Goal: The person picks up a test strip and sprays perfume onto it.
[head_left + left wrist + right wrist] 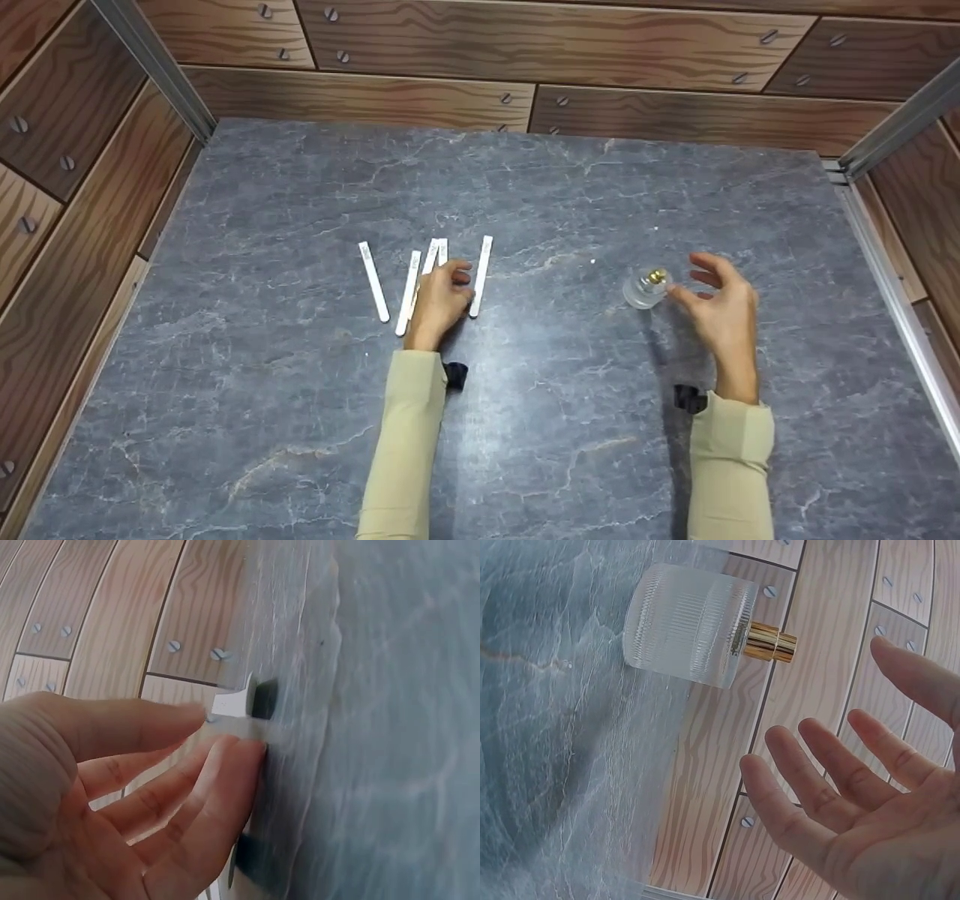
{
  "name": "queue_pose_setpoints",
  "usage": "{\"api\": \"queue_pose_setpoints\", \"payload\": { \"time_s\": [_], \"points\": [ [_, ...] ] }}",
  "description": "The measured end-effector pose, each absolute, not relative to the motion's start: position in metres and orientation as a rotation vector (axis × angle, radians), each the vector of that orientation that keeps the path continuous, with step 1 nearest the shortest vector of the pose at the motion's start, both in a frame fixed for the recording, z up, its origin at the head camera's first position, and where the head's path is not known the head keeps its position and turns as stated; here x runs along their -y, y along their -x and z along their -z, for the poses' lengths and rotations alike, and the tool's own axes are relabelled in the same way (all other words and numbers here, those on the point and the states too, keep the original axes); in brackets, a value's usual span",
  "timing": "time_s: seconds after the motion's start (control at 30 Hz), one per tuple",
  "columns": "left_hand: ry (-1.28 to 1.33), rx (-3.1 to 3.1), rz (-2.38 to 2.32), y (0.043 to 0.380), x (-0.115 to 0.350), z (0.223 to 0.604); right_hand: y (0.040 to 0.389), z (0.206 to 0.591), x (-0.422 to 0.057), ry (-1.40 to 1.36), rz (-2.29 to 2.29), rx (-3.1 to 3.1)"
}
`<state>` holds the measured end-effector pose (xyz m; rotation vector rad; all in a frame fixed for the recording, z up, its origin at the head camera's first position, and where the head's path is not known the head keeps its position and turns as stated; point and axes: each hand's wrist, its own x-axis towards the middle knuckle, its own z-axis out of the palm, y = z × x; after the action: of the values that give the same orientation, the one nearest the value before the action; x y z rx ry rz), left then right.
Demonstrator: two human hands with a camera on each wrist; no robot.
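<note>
Several white paper strips (373,281) with small dark print near their far ends lie on the table, roughly fanned out. My left hand (442,300) is low over the middle strips and covers part of them. Its fingers are loosely bent, with a gap between thumb and fingertips in the left wrist view. Just right of that hand lies another strip (482,276). A clear ribbed glass perfume bottle (686,626) with a gold spray neck (771,642) stands upright on the table. My right hand (720,307) is beside it, fingers spread and relaxed, holding nothing.
The grey marbled table (555,420) is bordered by wood-patterned walls (480,45) at the back and sides. Metal rails (900,300) run along its edges. A black wrist camera (455,375) is worn at the left cuff, another (690,399) at the right.
</note>
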<state>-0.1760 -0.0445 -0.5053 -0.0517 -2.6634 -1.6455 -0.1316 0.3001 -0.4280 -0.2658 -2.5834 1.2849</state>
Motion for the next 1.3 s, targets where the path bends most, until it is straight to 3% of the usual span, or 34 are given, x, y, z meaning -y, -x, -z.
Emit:
{"api": "queue_pose_setpoints", "payload": {
  "time_s": [0.33, 1.3],
  "points": [
    [-0.186, 2.707, 1.722, 0.175, 0.037, 0.5, 0.133, 0.428, -0.299, 0.277, -1.293, 2.603],
    [-0.171, 2.789, 1.358, 0.168, 0.027, 0.498, 0.136, 0.436, -0.3, 0.288, -1.362, 2.584]
  ]
}}
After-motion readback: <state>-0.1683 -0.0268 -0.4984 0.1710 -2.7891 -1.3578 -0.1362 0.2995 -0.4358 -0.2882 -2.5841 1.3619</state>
